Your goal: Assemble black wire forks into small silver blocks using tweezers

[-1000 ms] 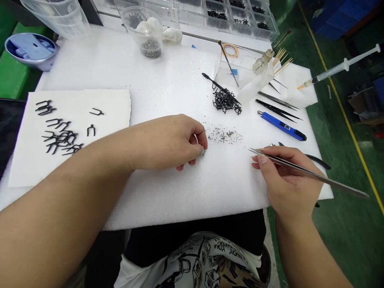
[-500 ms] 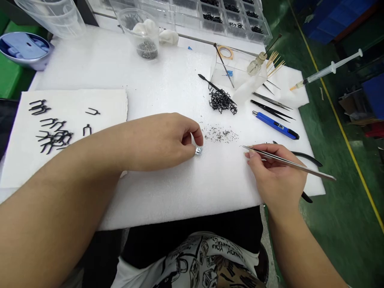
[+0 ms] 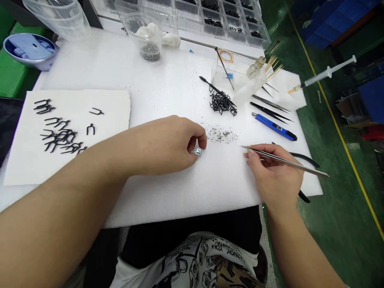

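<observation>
1. Silver-coloured, a small metal piece (image 3: 198,151) sat near the middle of the white tabletop (image 3: 168,200), between thumb and forefinger of the left hand (image 3: 177,146); through the head camera I took it as lightly pinched.
2. That hand was back-upward, its forearm slanting across the tabletop, thumb and forefinger curved into a ring; the other fingers were hidden from me.
3. Fingers of the right hand (image 3: 274,176) were closed on slim steel tweezers (image 3: 285,159) in a pen-like hold, points aimed leftward. I could not tell whether the points gripped anything.
4. Tiny dark bits (image 3: 222,135) lay scattered just beyond the gap between the hands. I judged the step in hand to be close tweezer work; the next move called for steady points and a still left hand.
5. Farther out were a black pile (image 3: 222,104), a blue tool (image 3: 274,127) and, at left, a white sheet (image 3: 112,100) bearing black forked pieces (image 3: 67,137).
</observation>
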{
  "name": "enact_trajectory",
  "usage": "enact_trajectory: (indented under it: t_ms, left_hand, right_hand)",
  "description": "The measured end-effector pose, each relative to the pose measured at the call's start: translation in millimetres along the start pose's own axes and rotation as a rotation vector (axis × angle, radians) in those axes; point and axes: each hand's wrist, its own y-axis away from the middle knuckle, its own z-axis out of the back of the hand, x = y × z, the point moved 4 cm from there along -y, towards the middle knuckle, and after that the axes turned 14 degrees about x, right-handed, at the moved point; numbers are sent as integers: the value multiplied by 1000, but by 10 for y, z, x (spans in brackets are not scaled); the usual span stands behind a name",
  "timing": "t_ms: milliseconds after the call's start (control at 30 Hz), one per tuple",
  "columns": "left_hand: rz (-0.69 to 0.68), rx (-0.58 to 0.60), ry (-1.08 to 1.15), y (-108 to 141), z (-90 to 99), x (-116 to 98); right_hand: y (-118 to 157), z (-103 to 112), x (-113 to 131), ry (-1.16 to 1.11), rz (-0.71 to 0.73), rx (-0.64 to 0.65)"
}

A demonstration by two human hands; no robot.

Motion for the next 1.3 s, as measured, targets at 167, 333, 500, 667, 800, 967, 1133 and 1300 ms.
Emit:
enact_trajectory:
  t_ms: [167,333,500,667,800,967,1133,1300]
  left_hand:
    - [-46,-56,-77,-9,-21,-20]
    - [-82,-68,-118,-17,-23,-46]
    - [-67,-69,-118,-20,-21,-46]
    - [-91,-72,-109,-7,-24,-51]
    - [-130,-70,-132,19,-24,-63]
    - [-136,-84,-179,26,-33,-84]
    - [-144,-103,-191,11,-56,-104]
    - [-133,-104,-201,7,-60,-105]
  right_hand:
    - [-10,1,14,23,10,9]
    - [-11,11,27,60,15,1]
    - [-12,1,27,48,15,-15]
    - [21,-9,24,-180,18,-75]
    - [90,-78,156,-272,74,-5]
    - [201,-266,380,-253,153,174]
    - [225,-365,404,-202,170,232]
    - [219,-375,426,-175,221,260]
